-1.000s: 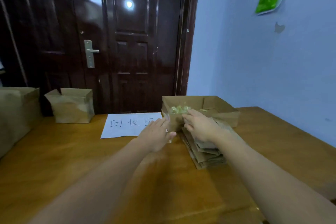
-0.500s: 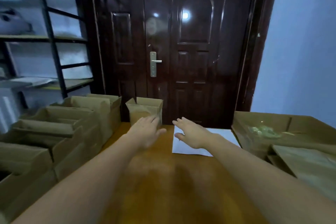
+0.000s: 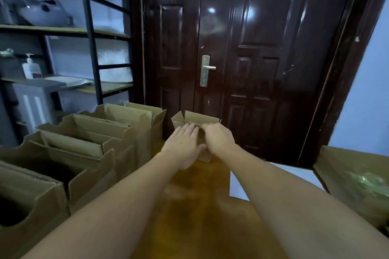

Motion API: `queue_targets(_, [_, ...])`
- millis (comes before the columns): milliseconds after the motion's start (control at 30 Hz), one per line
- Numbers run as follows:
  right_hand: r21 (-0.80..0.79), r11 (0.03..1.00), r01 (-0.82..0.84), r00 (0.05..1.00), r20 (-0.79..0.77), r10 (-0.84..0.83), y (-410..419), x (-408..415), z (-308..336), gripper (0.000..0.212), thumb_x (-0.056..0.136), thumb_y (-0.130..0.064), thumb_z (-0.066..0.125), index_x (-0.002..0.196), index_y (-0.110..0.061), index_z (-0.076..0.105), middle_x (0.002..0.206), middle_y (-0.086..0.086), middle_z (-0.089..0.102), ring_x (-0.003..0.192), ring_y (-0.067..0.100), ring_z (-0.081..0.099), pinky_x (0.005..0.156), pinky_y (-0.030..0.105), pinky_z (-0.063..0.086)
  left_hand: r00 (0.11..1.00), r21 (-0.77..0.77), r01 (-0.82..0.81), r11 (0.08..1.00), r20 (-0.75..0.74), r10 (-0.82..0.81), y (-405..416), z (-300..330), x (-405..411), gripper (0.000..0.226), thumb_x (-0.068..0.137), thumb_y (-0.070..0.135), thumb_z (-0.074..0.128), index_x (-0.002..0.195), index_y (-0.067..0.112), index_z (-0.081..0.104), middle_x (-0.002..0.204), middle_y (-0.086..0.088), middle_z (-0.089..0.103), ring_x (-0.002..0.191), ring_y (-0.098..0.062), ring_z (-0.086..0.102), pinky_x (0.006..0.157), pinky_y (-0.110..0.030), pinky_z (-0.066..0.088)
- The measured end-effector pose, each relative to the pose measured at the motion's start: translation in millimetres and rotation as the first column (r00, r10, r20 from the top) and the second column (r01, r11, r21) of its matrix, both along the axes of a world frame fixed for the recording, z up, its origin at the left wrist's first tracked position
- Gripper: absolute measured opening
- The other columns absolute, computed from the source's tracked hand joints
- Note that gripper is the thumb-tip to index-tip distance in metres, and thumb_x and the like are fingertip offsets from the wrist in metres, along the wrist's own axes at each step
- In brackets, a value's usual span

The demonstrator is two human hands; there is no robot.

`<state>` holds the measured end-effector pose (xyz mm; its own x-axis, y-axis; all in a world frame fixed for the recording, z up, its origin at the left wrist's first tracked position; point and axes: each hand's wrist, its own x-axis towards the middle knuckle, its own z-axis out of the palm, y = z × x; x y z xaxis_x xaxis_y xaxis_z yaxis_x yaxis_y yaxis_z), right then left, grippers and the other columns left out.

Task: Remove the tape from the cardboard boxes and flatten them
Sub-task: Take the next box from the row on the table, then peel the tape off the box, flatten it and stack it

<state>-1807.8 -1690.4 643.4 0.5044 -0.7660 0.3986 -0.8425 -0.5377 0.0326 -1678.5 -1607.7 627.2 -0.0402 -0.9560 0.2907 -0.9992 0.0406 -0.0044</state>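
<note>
Behind everything stands a big dark door (image 3: 263,59), and a metal shelf (image 3: 88,33) fills the left wall. On your left a row of open boxes (image 3: 88,143) sits on the brown surface (image 3: 200,206). On the right edge another open box (image 3: 353,174) holds a bunch of crumpled clear tape (image 3: 366,183). A white sheet of paper (image 3: 237,185) lies near it.

The small box (image 3: 197,120) you want stands at the far end of the surface, straight ahead of you, with its flaps up. Both hands have reached it. Your left hand (image 3: 185,145) lies on its near left side with straight fingers close together. Your right hand (image 3: 219,136) covers its near right top edge. Its fingers bend a little over the rim, but you cannot tell if they grip it. The box runs left to right between your hands, so both are equally near. I think you should pull it toward you next.
</note>
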Motion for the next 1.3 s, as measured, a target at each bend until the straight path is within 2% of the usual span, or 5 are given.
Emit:
queue_targets(267, [0.047, 0.987, -0.153, 0.986, -0.065, 0.156, 63, -64, 3, 0.036, 0.104, -0.021, 0.047, 0.137, -0.031, 0.058, 0.135, 0.000, 0.061, 0.128, 0.027, 0.053, 0.091, 0.040, 0.052, 0.982, 0.044, 0.006, 0.999, 0.188, -0.014, 44, 27, -14, 0.085, 0.105, 0.066, 0.026, 0.166, 0.008, 0.012, 0.174, -0.010, 0.009, 0.161, -0.024, 0.002, 0.131, -0.043, 0.003])
queue_targets(533, [0.023, 0.982, -0.188, 0.982, -0.002, 0.188, 162, -141, -5, 0.038, 0.108, -0.015, 0.043, 0.141, -0.028, 0.058, 0.148, 0.007, 0.054, 0.149, 0.031, 0.034, 0.112, 0.040, 0.040, 0.987, 0.123, 0.057, 0.991, -0.156, -0.038, 134, 39, -43, 0.072, 0.109, 0.060, 0.015, 0.163, 0.015, 0.030, 0.172, -0.004, 0.020, 0.160, -0.021, 0.011, 0.130, -0.040, 0.010])
queue_targets(833, [-0.239, 0.942, -0.234, 0.954, 0.128, 0.270, 277, -223, -13, 0.039, 0.084, 0.005, 0.075, 0.118, -0.014, 0.075, 0.122, 0.003, 0.073, 0.123, 0.028, 0.065, 0.102, 0.039, 0.049, 0.969, 0.113, 0.140, 0.984, -0.222, -0.113, 190, 15, -95, 0.076, 0.104, 0.069, 0.024, 0.165, 0.024, 0.025, 0.173, 0.003, 0.018, 0.160, -0.017, 0.012, 0.126, -0.036, 0.013])
queue_targets(1000, [-0.057, 0.983, -0.175, 0.978, 0.103, 0.181, 286, -261, -18, 0.044, 0.104, -0.024, 0.050, 0.148, -0.024, 0.052, 0.157, -0.008, 0.044, 0.152, 0.012, 0.027, 0.121, 0.022, 0.004, 0.976, 0.164, 0.169, 0.972, -0.169, -0.141, 197, 6, -121, 0.097, 0.092, 0.086, 0.019, 0.167, 0.023, 0.018, 0.174, 0.002, 0.011, 0.160, -0.019, 0.008, 0.127, -0.038, 0.011])
queue_targets(1300, [0.316, 0.948, 0.041, 0.998, -0.055, -0.025, 283, -276, -12, 0.100, 0.089, -0.080, 0.043, 0.163, -0.025, 0.006, 0.170, -0.008, 0.000, 0.156, 0.011, -0.001, 0.124, 0.040, 0.015, 0.970, 0.265, 0.214, 0.940, -0.170, -0.173, 195, -10, -130, 0.123, 0.072, 0.102, 0.018, 0.168, 0.026, 0.005, 0.174, 0.008, -0.013, 0.159, -0.022, 0.010, 0.127, -0.045, 0.020])
